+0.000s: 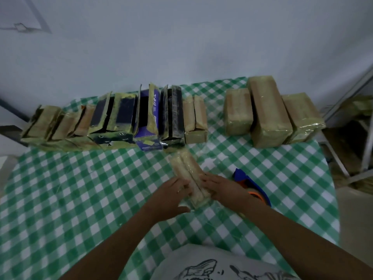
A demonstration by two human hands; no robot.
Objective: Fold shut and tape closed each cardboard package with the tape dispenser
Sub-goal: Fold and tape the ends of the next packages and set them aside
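Tablecloth [80, 199] was green-and-white check. Tape dispenser [258, 186] was blue with orange parts. Right-side packages [268, 112] were tan. One open box [148, 136] was purple. Shirt [201, 259] was grey, black line print.

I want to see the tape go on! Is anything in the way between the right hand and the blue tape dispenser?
Nothing visible is. The tape dispenser lies on the tablecloth just beside the right hand, partly hidden behind its wrist. That hand and the left hand rest on the package.
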